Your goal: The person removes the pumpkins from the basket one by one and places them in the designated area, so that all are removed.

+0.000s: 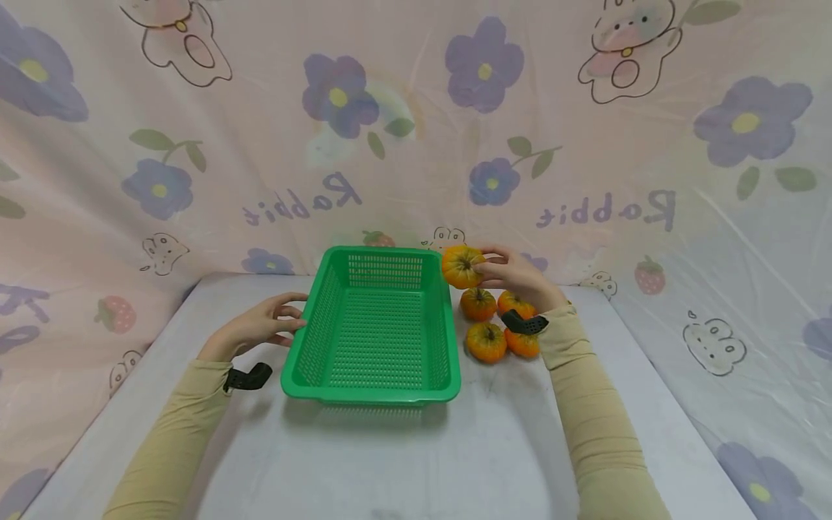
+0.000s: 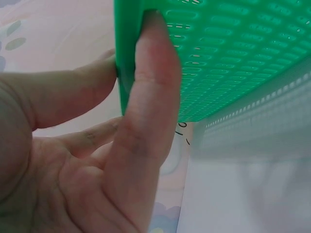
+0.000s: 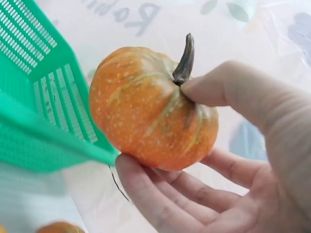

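Note:
A small orange pumpkin [image 3: 146,111] with a dark stem is held in my right hand [image 1: 513,273], thumb beside the stem and fingers beneath. In the head view it is raised at the far right corner of a green plastic basket [image 1: 370,396], overlapping the rim. The basket has slotted walls and nothing inside. My left hand [image 1: 263,325] grips the basket's left rim; in the left wrist view the thumb is outside and one finger [image 2: 155,82] reaches under the rim against the slotted wall.
Several more orange pumpkins, one in front [image 1: 485,342], sit on the white table [image 1: 390,469] right of the basket, partly behind the right wrist. A patterned curtain [image 1: 416,144] with flowers and rabbits hangs behind the table and along both sides.

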The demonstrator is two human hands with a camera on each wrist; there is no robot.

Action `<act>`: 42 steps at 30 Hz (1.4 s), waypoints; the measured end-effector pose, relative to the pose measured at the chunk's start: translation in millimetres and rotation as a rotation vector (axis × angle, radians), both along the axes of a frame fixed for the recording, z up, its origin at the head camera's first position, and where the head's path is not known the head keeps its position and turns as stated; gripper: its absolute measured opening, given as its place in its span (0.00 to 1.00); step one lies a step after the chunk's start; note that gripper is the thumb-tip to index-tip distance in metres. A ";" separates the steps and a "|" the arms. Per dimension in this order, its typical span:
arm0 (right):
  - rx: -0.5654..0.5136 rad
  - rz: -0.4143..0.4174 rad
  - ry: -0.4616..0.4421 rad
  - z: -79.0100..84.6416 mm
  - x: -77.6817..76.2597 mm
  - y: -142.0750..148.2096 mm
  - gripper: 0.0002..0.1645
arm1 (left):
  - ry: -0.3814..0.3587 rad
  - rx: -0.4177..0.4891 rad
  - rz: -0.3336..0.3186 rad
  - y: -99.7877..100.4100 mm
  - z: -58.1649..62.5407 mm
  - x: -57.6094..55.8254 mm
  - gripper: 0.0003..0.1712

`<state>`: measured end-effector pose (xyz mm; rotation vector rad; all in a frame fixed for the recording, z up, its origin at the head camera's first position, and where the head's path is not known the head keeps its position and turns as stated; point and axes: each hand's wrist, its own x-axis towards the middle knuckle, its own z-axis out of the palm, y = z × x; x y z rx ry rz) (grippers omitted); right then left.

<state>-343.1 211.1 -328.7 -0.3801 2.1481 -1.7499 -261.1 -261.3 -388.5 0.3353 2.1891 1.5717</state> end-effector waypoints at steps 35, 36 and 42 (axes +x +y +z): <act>0.132 -0.150 -0.021 -59.5 63.5 127.0 0.39 | 0.005 0.000 0.014 0.5 -2.0 2.3 0.39; 0.132 -0.155 -0.022 -60.8 64.9 129.1 0.39 | 0.005 0.001 0.015 0.5 -1.9 2.5 0.39; 0.130 -0.191 -0.034 -66.3 74.1 140.6 0.38 | 0.018 0.002 0.004 0.8 -2.3 2.3 0.40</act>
